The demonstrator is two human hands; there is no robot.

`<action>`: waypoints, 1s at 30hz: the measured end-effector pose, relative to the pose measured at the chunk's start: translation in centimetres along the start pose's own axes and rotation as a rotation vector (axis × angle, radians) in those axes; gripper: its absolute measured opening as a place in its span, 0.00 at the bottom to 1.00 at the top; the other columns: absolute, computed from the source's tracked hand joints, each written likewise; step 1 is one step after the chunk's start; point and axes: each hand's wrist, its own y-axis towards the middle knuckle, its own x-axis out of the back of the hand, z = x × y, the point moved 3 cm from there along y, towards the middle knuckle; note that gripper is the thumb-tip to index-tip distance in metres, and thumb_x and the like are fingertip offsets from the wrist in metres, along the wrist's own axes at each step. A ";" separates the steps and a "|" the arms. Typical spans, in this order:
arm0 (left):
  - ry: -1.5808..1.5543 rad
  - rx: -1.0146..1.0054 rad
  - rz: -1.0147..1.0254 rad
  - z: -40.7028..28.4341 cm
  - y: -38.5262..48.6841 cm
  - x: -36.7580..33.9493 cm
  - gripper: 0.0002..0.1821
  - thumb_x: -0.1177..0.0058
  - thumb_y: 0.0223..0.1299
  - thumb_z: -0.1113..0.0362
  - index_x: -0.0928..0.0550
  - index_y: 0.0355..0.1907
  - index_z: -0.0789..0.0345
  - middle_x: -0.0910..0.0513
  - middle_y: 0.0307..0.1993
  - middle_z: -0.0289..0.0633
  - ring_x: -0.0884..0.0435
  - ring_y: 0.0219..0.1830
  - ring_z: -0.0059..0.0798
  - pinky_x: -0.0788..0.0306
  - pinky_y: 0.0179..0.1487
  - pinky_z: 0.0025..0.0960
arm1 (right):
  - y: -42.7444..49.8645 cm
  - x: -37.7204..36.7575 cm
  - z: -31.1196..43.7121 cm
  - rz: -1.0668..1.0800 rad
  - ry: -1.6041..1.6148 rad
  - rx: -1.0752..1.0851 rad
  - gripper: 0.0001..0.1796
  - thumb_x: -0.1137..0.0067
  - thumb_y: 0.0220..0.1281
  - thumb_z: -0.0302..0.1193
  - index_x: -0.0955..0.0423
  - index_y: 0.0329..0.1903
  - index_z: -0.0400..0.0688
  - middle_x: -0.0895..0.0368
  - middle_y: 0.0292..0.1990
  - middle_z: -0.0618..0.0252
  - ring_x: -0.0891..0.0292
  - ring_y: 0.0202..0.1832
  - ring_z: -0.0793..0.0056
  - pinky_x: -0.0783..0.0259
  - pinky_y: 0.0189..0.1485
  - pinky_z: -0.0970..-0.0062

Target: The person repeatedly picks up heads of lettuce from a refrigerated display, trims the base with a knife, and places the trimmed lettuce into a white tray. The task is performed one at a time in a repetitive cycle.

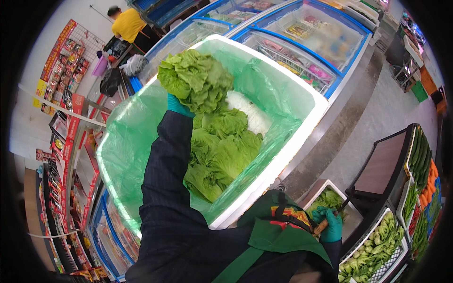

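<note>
My left hand, in a teal glove, grips a head of leaf lettuce and holds it up over the far left side of a large white foam box. The lettuce hides most of the fingers. A green plastic liner covers the box's inside. More lettuce lies within, beside a white bundle I cannot identify. Low at the right, my right hand, also gloved, is closed around a wooden-handled knife with a dark blade. That hand is above a smaller white box containing lettuce.
Blue-framed chest freezers stand behind the foam box. Racks of packets line the left. At the right are a crate of bok choy, cucumbers and carrots. A person in yellow is at the back left.
</note>
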 end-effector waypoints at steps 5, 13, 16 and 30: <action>0.050 0.002 0.061 1.6 0.8 -8.9 0.31 0.48 0.57 0.49 0.31 0.60 0.65 0.27 0.57 0.44 0.27 0.57 0.41 0.32 0.60 0.47 | -1.8 -0.4 -0.1 -0.010 0.078 0.057 0.12 0.49 0.60 0.25 0.27 0.43 0.31 0.20 0.35 0.55 0.21 0.35 0.65 0.23 0.41 0.68; 0.775 0.440 0.773 17.0 -3.9 -31.0 0.44 0.32 0.41 0.65 0.38 0.63 0.69 0.25 0.53 0.41 0.27 0.55 0.28 0.34 0.58 0.32 | -7.9 6.9 2.5 -0.273 -0.078 0.297 0.10 0.42 0.59 0.26 0.26 0.41 0.35 0.21 0.31 0.63 0.26 0.25 0.78 0.27 0.27 0.78; 0.995 0.571 0.978 25.0 -7.8 -34.8 0.46 0.29 0.40 0.62 0.39 0.63 0.70 0.25 0.52 0.43 0.27 0.53 0.27 0.34 0.58 0.31 | -11.4 10.4 3.3 -0.326 -0.091 0.407 0.10 0.41 0.58 0.25 0.27 0.41 0.36 0.23 0.32 0.65 0.26 0.28 0.82 0.28 0.29 0.81; 1.557 0.686 1.723 47.7 -25.9 -37.7 0.46 0.30 0.32 0.46 0.29 0.56 0.69 0.22 0.47 0.54 0.23 0.50 0.43 0.31 0.55 0.36 | -21.4 18.5 -0.2 -0.789 -0.982 0.466 0.05 0.42 0.47 0.29 0.25 0.29 0.45 0.25 0.25 0.57 0.26 0.25 0.56 0.31 0.27 0.63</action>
